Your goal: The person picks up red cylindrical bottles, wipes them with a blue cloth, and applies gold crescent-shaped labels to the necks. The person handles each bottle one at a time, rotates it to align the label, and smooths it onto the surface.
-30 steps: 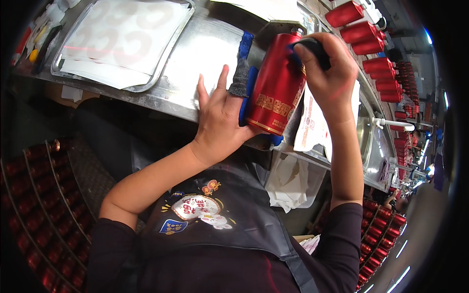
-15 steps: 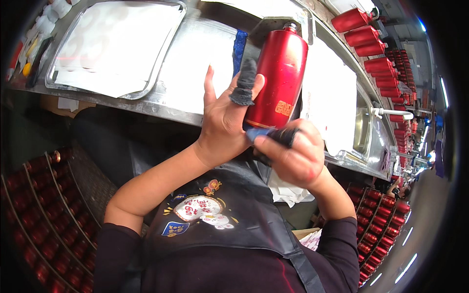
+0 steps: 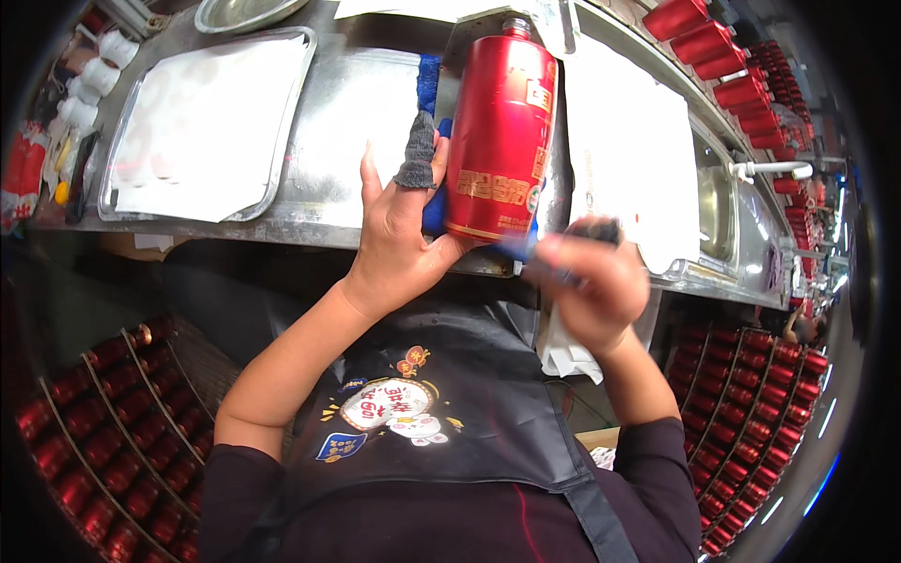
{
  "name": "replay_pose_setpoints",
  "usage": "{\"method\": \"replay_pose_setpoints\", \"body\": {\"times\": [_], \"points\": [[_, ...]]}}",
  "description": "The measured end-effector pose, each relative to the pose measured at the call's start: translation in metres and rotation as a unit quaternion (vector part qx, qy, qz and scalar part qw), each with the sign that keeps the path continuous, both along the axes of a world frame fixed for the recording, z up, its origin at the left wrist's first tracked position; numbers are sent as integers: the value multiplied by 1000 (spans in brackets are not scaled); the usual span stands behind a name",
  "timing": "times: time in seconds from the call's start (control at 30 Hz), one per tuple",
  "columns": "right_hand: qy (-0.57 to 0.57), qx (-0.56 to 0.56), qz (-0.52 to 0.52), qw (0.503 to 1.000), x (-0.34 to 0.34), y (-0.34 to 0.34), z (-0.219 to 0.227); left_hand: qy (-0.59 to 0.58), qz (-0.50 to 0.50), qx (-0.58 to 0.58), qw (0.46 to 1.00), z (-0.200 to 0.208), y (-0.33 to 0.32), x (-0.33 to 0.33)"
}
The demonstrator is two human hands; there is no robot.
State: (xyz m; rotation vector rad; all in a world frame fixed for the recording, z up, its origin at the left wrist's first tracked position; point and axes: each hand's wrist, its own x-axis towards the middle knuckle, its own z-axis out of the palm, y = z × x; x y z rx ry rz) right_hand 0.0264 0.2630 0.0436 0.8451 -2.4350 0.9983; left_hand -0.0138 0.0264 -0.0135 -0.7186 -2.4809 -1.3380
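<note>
A glossy red bottle (image 3: 497, 131) with gold print and a bare threaded neck lies tilted on the bench, its neck pointing away from me and its base towards me. Behind its left side shows a blue cloth (image 3: 429, 83). My left hand (image 3: 399, 225) is at the bottle's lower left, fingers stretched apart and thumb against the base; a dark sleeve covers one finger. Just right of the base, my right hand (image 3: 596, 281) is curled and smeared by motion, with dark sleeves on its fingers. A blurred blue piece shows at its fingertips; its kind cannot be made out.
A metal tray (image 3: 298, 122) lined with white sheets lies on the left. White paper (image 3: 633, 141) covers the bench at right, before a sink (image 3: 718, 211) with a white tap (image 3: 771, 170). Red bottles (image 3: 680, 19) line the far right. Racks of red bottles (image 3: 751, 422) stand either side of me.
The bottle has turned, so different gold print faces up. In the picture, bottle and left hand sit further left. My right hand has moved slightly right, away from the left hand.
</note>
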Motion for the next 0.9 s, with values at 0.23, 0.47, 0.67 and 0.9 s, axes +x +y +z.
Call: {"method": "replay_pose_setpoints", "body": {"times": [0.23,0.47,0.67,0.9], "points": [[-122,-95,48,987,-48,-23,26,70,9,-15,997,29,10,3],[227,6,-35,973,-114,-22,47,49,-11,-85,995,36,18,-4],[-141,-196,-91,966,-102,-16,32,-3,-44,-41,998,39,8,-5],[93,-34,165,981,-70,-23,47,-42,-48,-113,992,26,0,-11]]}}
